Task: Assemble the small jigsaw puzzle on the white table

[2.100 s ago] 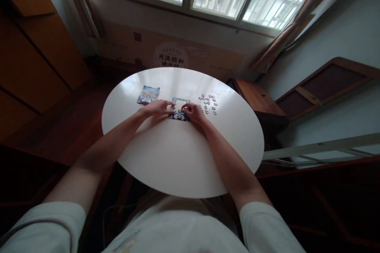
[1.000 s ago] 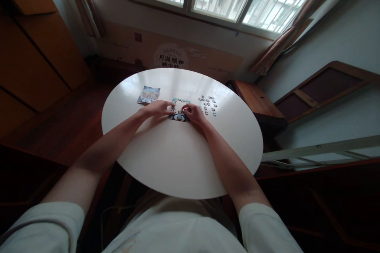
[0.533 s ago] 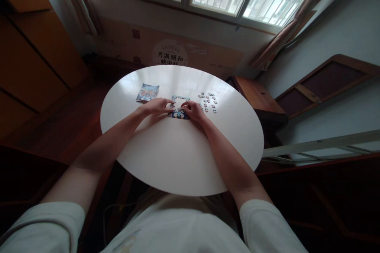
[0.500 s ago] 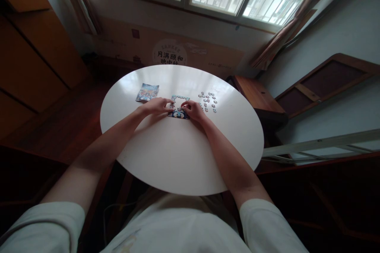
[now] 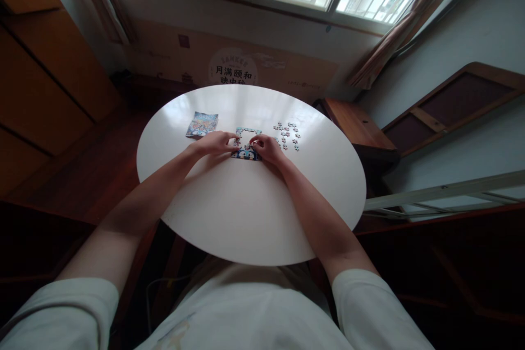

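A partly assembled jigsaw puzzle lies on the white oval table, with its frame and lower rows joined and a gap in the middle. My left hand rests at the puzzle's left edge, thumb and fingers apart. Over the right side of the puzzle, my right hand has thumb and forefinger pinched together on what looks like a small puzzle piece, mostly hidden by the fingers. Several loose puzzle pieces are spread out just right of that hand.
A crumpled picture sheet or packet lies beyond my left hand. Past the table stand a wooden cabinet on the right and a wall below barred windows. An orange-brown wardrobe is on the left.
The camera view has shifted slightly, so the table sits a little higher in the picture. Both hands stay at the puzzle, with the right fingers barely moving.
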Demonstrator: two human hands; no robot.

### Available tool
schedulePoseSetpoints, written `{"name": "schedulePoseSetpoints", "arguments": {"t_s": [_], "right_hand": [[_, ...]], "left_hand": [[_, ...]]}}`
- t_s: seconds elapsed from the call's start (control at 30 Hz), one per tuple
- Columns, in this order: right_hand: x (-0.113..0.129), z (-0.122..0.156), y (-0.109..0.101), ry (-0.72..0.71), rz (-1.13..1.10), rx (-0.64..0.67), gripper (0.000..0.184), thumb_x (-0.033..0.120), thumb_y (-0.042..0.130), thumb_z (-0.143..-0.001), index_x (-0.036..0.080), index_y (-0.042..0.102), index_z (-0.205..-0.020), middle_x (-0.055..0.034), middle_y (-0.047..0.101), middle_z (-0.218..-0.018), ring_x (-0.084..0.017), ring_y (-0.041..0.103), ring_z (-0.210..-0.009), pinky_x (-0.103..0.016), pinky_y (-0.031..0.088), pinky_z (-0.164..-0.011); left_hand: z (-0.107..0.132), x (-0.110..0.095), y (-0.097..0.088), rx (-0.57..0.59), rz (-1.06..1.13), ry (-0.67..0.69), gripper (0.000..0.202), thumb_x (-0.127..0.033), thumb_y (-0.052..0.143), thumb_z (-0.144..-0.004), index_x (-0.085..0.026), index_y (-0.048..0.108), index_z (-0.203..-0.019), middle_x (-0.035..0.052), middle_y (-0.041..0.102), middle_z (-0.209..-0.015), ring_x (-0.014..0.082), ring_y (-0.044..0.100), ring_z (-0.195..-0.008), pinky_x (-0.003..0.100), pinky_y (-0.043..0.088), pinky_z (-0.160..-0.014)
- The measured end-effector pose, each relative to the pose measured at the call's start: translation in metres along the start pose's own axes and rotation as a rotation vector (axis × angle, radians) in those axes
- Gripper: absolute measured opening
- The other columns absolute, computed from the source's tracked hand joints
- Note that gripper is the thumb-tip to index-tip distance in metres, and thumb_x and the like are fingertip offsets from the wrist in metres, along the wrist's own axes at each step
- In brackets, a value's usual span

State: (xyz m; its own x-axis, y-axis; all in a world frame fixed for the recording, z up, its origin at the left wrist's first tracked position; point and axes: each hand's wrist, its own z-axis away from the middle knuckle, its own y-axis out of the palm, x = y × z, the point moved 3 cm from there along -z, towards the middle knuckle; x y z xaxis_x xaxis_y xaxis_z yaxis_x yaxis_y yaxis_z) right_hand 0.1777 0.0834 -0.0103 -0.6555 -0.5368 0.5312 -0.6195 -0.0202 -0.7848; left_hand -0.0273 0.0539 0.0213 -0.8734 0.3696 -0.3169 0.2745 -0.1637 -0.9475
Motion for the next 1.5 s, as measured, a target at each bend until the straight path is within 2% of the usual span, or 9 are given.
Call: {"name": "schedulePoseSetpoints", "arguments": {"t_s": [0.87,1.5], "right_hand": [[0.0010,0.0001,-0.0006,0.006,0.007,0.000,0.026,0.016,0.053,-0.078,0.018,0.075,-0.093,-0.0004,0.062,-0.071,-0.014,0.052,-0.066,-0.025,0.040,-0.068],[-0.0002,0.0002,-0.0007,-0.002,0.016,-0.006,0.024,0.020,0.055,-0.081,0.018,0.075,-0.093,-0.0008,0.061,-0.072,-0.013,0.052,-0.066,-0.024,0.038,-0.067]], "left_hand": [[-0.0005,0.0009,0.0000,0.007,0.002,-0.004,0.062,-0.055,0.056,-0.086,-0.021,0.057,-0.139,0.0034,0.072,-0.080,0.0177,0.062,-0.071,0.024,0.034,-0.063],[-0.0011,0.0005,0.0007,-0.005,-0.003,0.011,0.060,-0.054,0.056,-0.087,-0.020,0.059,-0.136,0.0037,0.072,-0.083,0.0160,0.061,-0.070,0.024,0.032,-0.060]]}}
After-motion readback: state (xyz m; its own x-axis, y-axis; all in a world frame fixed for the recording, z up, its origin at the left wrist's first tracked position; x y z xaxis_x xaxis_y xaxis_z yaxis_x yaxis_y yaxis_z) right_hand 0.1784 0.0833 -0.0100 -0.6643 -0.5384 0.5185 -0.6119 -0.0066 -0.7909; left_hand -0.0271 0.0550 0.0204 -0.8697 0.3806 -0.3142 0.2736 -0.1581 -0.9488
